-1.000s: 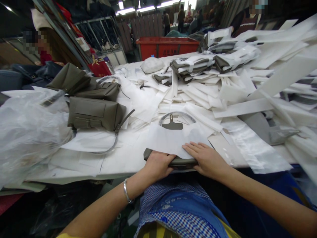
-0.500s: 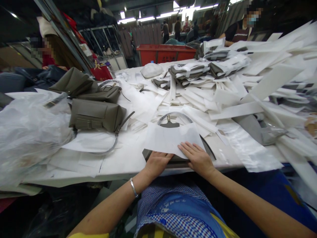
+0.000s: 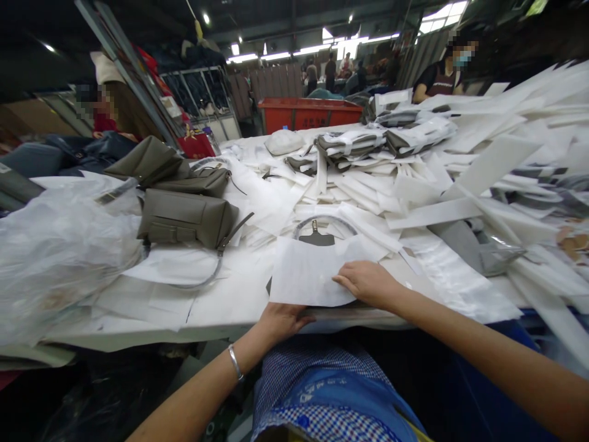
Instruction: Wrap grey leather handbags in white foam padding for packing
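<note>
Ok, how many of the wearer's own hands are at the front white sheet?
2: the left hand at the near edge of the white sheet, its fingers partly hidden; the right hand at its right side.

A sheet of paper (image 3: pixel 304 276) lies over a bag (image 3: pixel 317 239) at the near edge of the bench (image 3: pixel 218 310), the bag's handle (image 3: pixel 341 221) reaching past the sheet's far side. The left hand (image 3: pixel 283 319) is at the sheet's near left edge, the right hand (image 3: pixel 367 282) at its right part. Farther left sits a handbag (image 3: pixel 186 215), with more handbags (image 3: pixel 147 162) behind it and plastic film (image 3: pixel 59 245) heaped to its left. Wrapped bags (image 3: pixel 354 147) lie toward the far side, left of a paper pile (image 3: pixel 490 116). Behind the bench stands a bin (image 3: pixel 308 115); a co-worker (image 3: pixel 440 83) is at the far right.
</note>
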`<state>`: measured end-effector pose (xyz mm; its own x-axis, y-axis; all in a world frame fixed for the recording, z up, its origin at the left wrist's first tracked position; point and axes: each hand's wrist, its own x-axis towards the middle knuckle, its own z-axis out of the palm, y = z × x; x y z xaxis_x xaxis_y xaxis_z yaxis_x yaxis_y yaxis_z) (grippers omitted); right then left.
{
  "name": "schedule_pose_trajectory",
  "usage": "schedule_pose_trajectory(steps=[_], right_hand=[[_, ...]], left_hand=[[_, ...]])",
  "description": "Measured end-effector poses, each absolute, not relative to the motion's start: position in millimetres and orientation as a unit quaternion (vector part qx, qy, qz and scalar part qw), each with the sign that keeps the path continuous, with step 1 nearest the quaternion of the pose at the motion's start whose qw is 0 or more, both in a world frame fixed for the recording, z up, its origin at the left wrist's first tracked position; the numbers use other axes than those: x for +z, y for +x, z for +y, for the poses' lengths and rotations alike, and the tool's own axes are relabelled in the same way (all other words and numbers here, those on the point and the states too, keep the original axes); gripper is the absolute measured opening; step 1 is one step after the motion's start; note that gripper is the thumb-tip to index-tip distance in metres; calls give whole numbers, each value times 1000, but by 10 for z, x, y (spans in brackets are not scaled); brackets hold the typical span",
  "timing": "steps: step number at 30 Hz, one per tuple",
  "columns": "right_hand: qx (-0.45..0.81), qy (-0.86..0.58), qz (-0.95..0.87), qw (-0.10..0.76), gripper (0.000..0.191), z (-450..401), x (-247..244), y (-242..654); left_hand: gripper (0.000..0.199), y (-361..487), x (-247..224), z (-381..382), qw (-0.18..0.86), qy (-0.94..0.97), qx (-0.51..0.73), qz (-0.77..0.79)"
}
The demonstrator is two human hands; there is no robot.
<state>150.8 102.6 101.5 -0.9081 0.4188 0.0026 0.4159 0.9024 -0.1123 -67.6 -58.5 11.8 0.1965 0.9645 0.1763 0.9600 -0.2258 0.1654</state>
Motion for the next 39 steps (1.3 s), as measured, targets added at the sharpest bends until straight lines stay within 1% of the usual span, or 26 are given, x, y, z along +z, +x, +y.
schedule_pose_trajectory(steps=[2, 3, 5, 8, 10, 12, 17, 21, 24, 26, 29, 30, 32, 34, 35, 37, 39], right_hand=[[20, -204, -978, 44, 33, 1009, 931, 1440], [15, -193, -979, 62, 32, 1001, 870, 1428], [29, -170, -982, 74, 43, 997, 753, 1431], [59, -163, -985, 22, 51, 1027, 683, 1432], [69, -183, -981, -13, 60, 1051, 707, 1404], [66, -206, -976, -28, 67, 1069, 746, 1367], [42, -237, -970, -22, 66, 1094, 719, 1345], [21, -200, -979, 6, 64, 1102, 597, 1394], [20, -180, -983, 25, 63, 1097, 522, 1427], [24, -177, -983, 32, 64, 1093, 487, 1442], [34, -176, -983, 45, 65, 1093, 444, 1457], [37, -176, -982, 51, 65, 1094, 430, 1461], [40, -178, -981, 65, 64, 1094, 403, 1469], [42, -177, -980, 76, 63, 1090, 382, 1475], [43, -176, -980, 81, 63, 1088, 376, 1479], [47, -180, -978, 94, 62, 1081, 375, 1487], [52, -191, -974, 107, 61, 1076, 382, 1507]], left_hand=[[48, -678, 92, -593, 4, 771, 124, 624], [49, -681, 76, -595, 2, 771, 126, 624], [55, -689, 42, -592, -4, 774, 130, 619], [65, -705, 15, -574, -13, 778, 137, 613], [66, -712, 38, -562, -16, 783, 137, 607], [64, -710, 92, -557, -14, 789, 136, 599], [55, -682, 219, -564, 3, 785, 131, 605], [54, -704, 253, -551, 7, 796, 133, 591], [55, -698, 364, -575, -3, 807, 132, 576], [46, -629, 534, -635, -6, 799, 132, 587], [21, -408, 905, -732, 14, 765, 155, 625], [19, -320, 1029, -734, 24, 756, 168, 632], [24, -177, 1214, -649, 41, 760, 190, 620], [24, -139, 1254, -451, 42, 779, 200, 592], [26, -171, 1213, -330, 32, 787, 190, 586], [38, -321, 1040, -106, -10, 794, 136, 593], [45, -518, 821, 24, -30, 788, 84, 609]])
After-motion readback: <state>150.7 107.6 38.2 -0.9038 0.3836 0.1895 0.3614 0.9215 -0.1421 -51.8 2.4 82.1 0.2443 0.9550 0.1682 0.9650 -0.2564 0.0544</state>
